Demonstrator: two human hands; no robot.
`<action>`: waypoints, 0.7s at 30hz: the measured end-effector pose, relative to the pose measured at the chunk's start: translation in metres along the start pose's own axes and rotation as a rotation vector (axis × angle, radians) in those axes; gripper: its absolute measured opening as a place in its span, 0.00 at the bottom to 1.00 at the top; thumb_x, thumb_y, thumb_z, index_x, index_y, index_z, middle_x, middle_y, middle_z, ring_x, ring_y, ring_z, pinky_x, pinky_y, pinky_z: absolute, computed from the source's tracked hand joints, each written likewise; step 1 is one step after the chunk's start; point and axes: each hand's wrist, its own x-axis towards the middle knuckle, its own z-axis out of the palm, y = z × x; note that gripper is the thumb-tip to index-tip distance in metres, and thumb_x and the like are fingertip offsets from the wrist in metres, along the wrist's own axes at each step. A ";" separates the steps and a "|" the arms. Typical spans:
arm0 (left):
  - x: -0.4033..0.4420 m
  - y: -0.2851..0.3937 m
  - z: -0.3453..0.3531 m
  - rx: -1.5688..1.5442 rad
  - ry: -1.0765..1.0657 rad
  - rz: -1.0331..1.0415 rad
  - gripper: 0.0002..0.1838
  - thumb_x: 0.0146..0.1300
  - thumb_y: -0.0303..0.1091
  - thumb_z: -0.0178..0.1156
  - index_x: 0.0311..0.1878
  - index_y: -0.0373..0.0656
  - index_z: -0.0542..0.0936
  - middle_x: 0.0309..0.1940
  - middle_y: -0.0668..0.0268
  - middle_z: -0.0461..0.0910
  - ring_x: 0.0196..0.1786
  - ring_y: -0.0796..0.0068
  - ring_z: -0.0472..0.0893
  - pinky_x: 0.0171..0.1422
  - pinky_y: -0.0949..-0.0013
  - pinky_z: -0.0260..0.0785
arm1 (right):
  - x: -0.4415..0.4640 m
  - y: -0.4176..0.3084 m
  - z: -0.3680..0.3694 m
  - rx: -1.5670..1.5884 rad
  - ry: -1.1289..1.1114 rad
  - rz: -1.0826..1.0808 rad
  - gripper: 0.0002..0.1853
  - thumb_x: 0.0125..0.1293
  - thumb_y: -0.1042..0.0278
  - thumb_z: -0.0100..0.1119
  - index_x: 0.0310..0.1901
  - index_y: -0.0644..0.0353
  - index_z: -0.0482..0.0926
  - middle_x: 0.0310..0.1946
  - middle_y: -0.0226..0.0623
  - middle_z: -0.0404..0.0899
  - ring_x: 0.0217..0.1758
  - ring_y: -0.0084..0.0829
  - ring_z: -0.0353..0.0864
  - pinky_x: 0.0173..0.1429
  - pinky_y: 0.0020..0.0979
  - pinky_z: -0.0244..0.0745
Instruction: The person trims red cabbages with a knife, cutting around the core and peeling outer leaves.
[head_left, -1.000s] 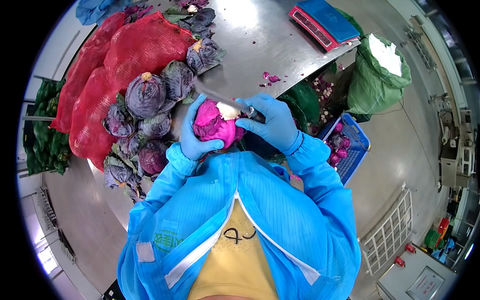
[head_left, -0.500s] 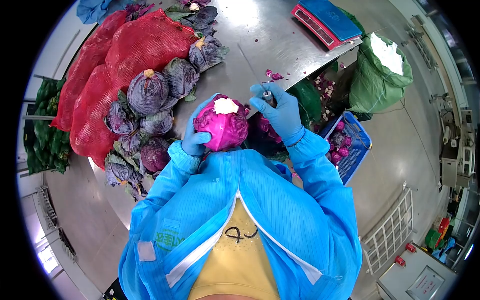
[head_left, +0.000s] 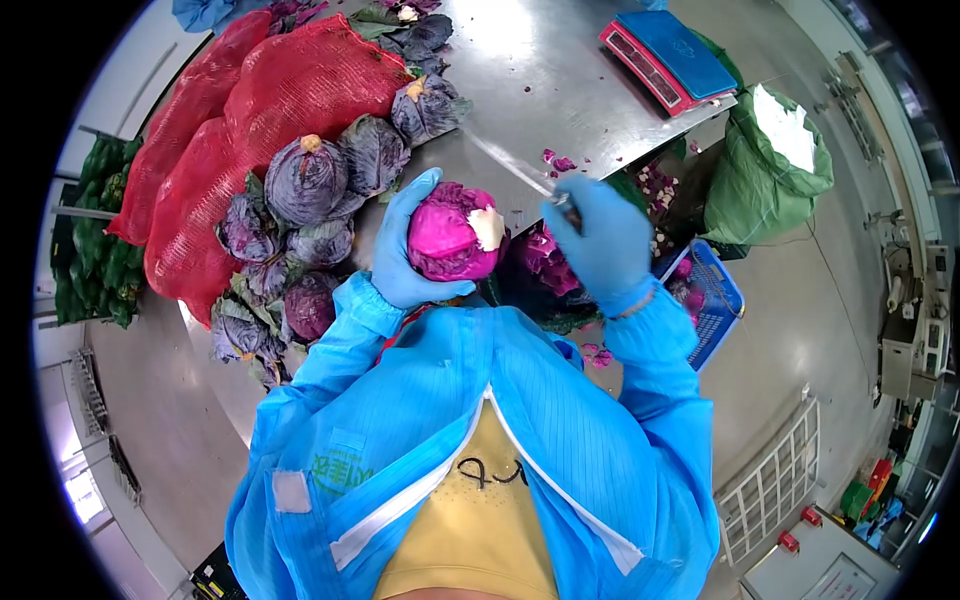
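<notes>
A trimmed red cabbage [head_left: 447,236], bright purple with a pale cut stem end facing right, rests in my left hand [head_left: 400,255]. The gloved fingers and thumb curve around its left and lower sides. My right hand [head_left: 603,240], also in a blue glove, is closed round the handle of a knife [head_left: 508,160]. Its long thin blade points up and left, above the table edge and apart from the cabbage. Purple leaf trimmings [head_left: 545,262] lie below, between the two hands.
Untrimmed cabbages [head_left: 307,180] and red mesh sacks [head_left: 300,85] crowd the left of the metal table [head_left: 500,60]. A blue-topped scale [head_left: 675,55] stands at the back right. Beyond the edge are a green sack [head_left: 765,180] and a blue basket [head_left: 715,310] holding cabbages.
The cabbage has turned in my left hand, its pale stem end swinging from the top to the right. My right hand has moved right and down, and the knife blade has tilted further left.
</notes>
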 end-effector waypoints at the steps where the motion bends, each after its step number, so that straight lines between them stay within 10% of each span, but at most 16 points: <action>1: 0.003 0.002 -0.001 0.158 -0.006 0.072 0.60 0.25 0.42 0.80 0.66 0.39 0.59 0.64 0.55 0.62 0.66 0.58 0.64 0.70 0.60 0.55 | 0.004 -0.008 -0.016 -0.048 0.038 -0.036 0.07 0.57 0.65 0.61 0.32 0.56 0.74 0.24 0.36 0.74 0.26 0.36 0.78 0.27 0.33 0.70; 6: 0.008 -0.014 0.003 0.447 -0.028 0.045 0.58 0.27 0.42 0.80 0.66 0.39 0.59 0.62 0.53 0.64 0.64 0.54 0.66 0.68 0.58 0.59 | 0.010 -0.102 -0.109 -0.466 -0.067 -0.065 0.08 0.55 0.68 0.62 0.36 0.58 0.76 0.25 0.37 0.73 0.22 0.31 0.75 0.25 0.30 0.67; 21: 0.065 -0.112 0.045 -0.214 0.264 -0.339 0.50 0.35 0.36 0.78 0.63 0.36 0.62 0.59 0.57 0.67 0.59 0.64 0.69 0.65 0.62 0.62 | 0.018 -0.130 -0.132 -0.847 -0.380 -0.050 0.07 0.54 0.67 0.61 0.34 0.57 0.75 0.23 0.38 0.74 0.23 0.33 0.76 0.25 0.32 0.69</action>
